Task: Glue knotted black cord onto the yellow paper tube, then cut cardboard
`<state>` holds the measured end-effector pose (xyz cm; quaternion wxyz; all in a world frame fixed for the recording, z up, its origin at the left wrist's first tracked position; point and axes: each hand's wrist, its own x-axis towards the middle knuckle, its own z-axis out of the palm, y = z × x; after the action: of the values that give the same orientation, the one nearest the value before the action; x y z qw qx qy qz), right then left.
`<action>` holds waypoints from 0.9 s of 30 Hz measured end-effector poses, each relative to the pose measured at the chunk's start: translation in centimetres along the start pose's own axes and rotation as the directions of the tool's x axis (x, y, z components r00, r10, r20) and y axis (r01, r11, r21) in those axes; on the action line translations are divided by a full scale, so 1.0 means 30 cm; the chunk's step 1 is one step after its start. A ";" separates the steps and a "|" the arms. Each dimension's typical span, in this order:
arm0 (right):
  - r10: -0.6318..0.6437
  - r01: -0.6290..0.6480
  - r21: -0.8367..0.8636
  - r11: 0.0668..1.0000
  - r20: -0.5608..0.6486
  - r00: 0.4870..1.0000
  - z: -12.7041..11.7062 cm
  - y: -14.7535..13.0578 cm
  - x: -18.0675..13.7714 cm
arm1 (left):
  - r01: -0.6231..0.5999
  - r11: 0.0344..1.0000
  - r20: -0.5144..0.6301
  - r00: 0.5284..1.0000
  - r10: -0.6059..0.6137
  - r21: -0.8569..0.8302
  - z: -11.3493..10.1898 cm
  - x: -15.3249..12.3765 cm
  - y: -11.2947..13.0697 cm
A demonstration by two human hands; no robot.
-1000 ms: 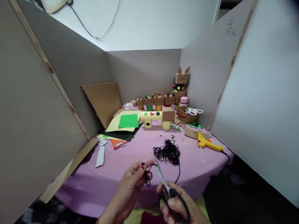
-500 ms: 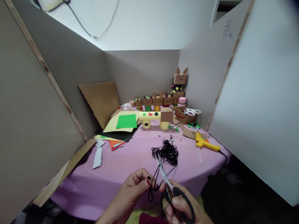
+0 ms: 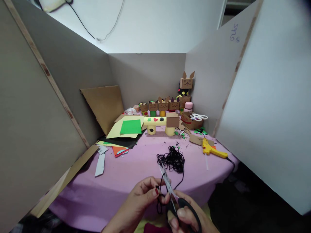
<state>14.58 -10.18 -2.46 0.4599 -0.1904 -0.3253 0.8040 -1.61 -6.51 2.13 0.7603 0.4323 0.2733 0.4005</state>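
Observation:
My left hand (image 3: 142,200) pinches a black string (image 3: 159,198) at the table's near edge, fingers pressed together. The string runs up to a tangled black heap (image 3: 171,158) on the purple cloth (image 3: 121,181). My right hand (image 3: 187,220) grips black-handled scissors (image 3: 175,197), fingers through the loops. The blades point up and left, and they meet the string just beside my left fingertips.
A yellow glue gun (image 3: 212,149) lies at right. Coloured paper sheets (image 3: 127,129) lie at left, with a yellow tube figure (image 3: 160,123) and cardboard animal figures (image 3: 167,104) behind. White scissors (image 3: 199,116) rest on a small box. Grey partition boards (image 3: 48,97) enclose the table.
The scissors' blades have come together on the string beside my left fingers. Both hands have sunk slightly lower in view.

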 end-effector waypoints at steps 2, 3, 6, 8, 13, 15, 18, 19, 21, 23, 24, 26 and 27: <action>0.010 -0.009 0.016 1.000 -0.005 1.000 -0.002 -0.001 -0.005 | -0.018 1.000 0.023 1.000 0.017 0.012 0.003 0.004 -0.002; 0.016 -0.015 0.022 1.000 -0.010 1.000 0.000 -0.004 -0.010 | -0.025 1.000 0.028 0.999 0.024 0.017 0.003 0.005 -0.003; 0.025 -0.024 0.022 0.999 -0.046 0.999 0.010 -0.018 -0.025 | -0.022 1.000 0.026 0.999 0.022 0.015 0.000 0.008 -0.007; 0.017 -0.016 0.027 1.000 -0.046 0.999 0.016 -0.024 -0.031 | -0.027 0.999 0.021 0.999 0.026 0.034 -0.006 0.009 -0.011; -0.025 0.025 0.120 0.992 -0.007 1.000 0.016 -0.019 -0.028 | -0.066 0.987 -0.013 0.998 0.068 0.146 -0.020 0.006 -0.019; -0.046 0.042 0.146 0.988 0.023 0.999 0.011 -0.011 -0.024 | -0.076 0.980 -0.025 0.996 0.082 0.186 -0.021 0.003 -0.020; -0.077 0.065 0.169 0.983 0.064 0.995 -0.004 0.005 -0.018 | -0.076 0.977 -0.031 0.996 0.083 0.197 -0.018 0.000 -0.019; -0.083 0.068 0.183 0.981 0.074 0.994 -0.011 0.011 -0.017 | -0.076 0.978 -0.034 0.996 0.084 0.194 -0.017 0.000 -0.018; -0.082 0.061 0.216 0.974 0.090 0.992 -0.026 0.021 -0.013 | -0.072 0.978 -0.040 0.996 0.081 0.194 -0.016 0.000 -0.015; -0.067 0.035 0.245 0.969 0.125 0.990 -0.039 0.028 -0.010 | -0.066 0.975 -0.043 0.996 0.077 0.213 -0.014 0.001 -0.010; -0.062 0.025 0.250 0.968 0.140 0.988 -0.043 0.031 -0.008 | -0.061 0.972 -0.044 0.996 0.073 0.225 -0.014 0.002 -0.008; -0.064 0.025 0.255 0.967 0.146 0.987 -0.046 0.033 -0.005 | -0.055 0.970 -0.035 0.997 0.065 0.237 -0.012 0.003 -0.002; -0.071 0.034 0.260 0.965 0.135 0.988 -0.045 0.032 -0.005 | -0.051 0.971 -0.028 0.998 0.059 0.234 -0.011 0.003 0.000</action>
<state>14.86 -10.19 -4.09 0.4774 -0.0621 -0.2554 0.8385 -1.80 -6.29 1.96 0.6879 0.5190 0.3196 0.3941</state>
